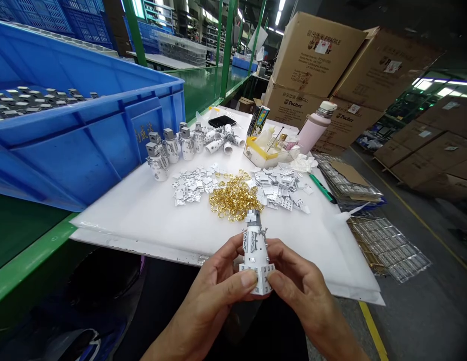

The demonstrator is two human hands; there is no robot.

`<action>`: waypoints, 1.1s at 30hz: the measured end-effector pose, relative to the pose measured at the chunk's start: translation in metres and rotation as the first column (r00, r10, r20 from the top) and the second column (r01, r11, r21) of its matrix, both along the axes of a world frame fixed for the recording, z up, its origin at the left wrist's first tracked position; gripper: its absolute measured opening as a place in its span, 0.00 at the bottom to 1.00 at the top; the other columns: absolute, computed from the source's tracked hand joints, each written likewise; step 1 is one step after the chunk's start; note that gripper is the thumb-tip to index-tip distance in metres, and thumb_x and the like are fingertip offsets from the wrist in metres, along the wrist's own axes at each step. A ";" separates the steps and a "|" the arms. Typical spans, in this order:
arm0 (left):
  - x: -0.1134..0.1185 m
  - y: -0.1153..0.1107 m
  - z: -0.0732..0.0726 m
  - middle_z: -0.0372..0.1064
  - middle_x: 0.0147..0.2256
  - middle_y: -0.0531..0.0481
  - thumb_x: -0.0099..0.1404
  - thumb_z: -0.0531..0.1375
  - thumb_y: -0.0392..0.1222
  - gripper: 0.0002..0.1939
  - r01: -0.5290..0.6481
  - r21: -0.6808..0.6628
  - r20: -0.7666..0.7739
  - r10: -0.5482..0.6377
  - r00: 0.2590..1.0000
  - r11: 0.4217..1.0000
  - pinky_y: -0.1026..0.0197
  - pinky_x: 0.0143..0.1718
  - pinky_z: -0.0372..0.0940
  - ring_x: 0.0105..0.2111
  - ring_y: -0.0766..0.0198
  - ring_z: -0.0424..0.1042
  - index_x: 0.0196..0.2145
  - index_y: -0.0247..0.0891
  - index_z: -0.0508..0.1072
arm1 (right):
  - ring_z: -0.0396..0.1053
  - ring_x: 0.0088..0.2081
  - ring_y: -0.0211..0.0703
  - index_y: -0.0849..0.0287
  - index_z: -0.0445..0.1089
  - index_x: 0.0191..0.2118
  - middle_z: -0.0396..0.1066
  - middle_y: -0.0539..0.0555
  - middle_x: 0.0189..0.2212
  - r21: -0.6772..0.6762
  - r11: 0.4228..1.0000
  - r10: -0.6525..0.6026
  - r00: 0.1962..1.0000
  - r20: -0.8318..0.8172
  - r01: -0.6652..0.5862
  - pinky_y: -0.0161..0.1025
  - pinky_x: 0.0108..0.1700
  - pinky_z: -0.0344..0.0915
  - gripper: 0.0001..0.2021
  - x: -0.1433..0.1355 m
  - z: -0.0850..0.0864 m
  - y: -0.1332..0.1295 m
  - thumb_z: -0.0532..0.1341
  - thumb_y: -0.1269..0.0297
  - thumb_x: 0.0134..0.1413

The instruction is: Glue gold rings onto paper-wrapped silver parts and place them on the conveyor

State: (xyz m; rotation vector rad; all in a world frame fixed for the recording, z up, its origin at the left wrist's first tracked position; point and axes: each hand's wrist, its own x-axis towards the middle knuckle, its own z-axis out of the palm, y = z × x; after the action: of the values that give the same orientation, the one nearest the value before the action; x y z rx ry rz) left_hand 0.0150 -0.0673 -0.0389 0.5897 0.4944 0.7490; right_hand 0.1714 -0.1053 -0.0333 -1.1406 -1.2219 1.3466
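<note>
At edge of flat white tabletop [143, 220], clamped grey-topped white plastic-looking tower [255, 254] in left grip [220, 288] and right grip [299, 286], pinching panelled base [261, 282], seemingly seating it; likely needed even pressure next.

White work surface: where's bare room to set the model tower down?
Bare: front left, between the blue crate, left white plates and left hand; front right, between right white plates and right hand. Crowded: the centre, gold rings between those heaps.

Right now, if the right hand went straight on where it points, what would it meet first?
The right hand would meet the tower first, since it touches it; beyond, perhaps the gold rings, though depth is unclear.
</note>
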 end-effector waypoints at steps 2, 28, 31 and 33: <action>0.001 0.001 0.001 0.67 0.49 0.45 0.60 0.65 0.41 0.25 -0.026 -0.001 -0.004 0.026 1.000 1.000 0.59 0.45 0.68 0.48 0.56 0.68 0.55 0.44 0.68 | 0.68 0.44 0.41 0.54 0.68 0.40 0.70 0.51 0.42 0.017 0.999 -0.037 0.998 -0.041 0.037 0.34 0.45 0.67 0.06 -0.002 0.001 0.000 0.60 0.59 0.60; 0.024 -0.007 -0.009 0.73 0.30 0.55 0.58 0.67 0.43 0.06 -0.387 0.246 -0.305 0.450 0.839 0.889 0.72 0.35 0.65 0.30 0.71 0.70 0.28 0.40 0.73 | 0.66 0.52 0.44 0.58 0.59 0.53 0.66 0.59 0.50 0.656 0.731 -0.603 0.630 0.490 0.188 0.40 0.51 0.67 0.15 -0.022 -0.008 -0.004 0.55 0.72 0.61; 0.026 -0.005 -0.010 0.69 0.26 0.57 0.60 0.65 0.44 0.08 -0.350 0.198 -0.301 0.397 0.867 0.916 0.72 0.32 0.63 0.27 0.72 0.65 0.29 0.40 0.70 | 0.65 0.53 0.45 0.61 0.59 0.54 0.66 0.61 0.50 0.670 0.730 -0.599 0.597 0.534 0.134 0.41 0.53 0.66 0.16 -0.016 -0.003 -0.005 0.55 0.71 0.61; 0.028 -0.005 -0.008 0.67 0.26 0.57 0.61 0.64 0.44 0.08 -0.328 0.155 -0.277 0.359 0.891 0.932 0.72 0.31 0.62 0.27 0.72 0.63 0.30 0.40 0.69 | 0.64 0.55 0.46 0.61 0.59 0.55 0.65 0.61 0.51 0.653 0.749 -0.567 0.616 0.547 0.111 0.42 0.54 0.66 0.17 -0.014 -0.002 -0.008 0.55 0.71 0.61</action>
State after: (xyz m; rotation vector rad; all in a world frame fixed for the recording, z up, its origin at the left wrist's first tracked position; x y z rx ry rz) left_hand 0.0426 -0.0721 -0.0470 0.7291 0.8628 1.0338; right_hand 0.1578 -0.1131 -0.0350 -1.4105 -1.6753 0.1101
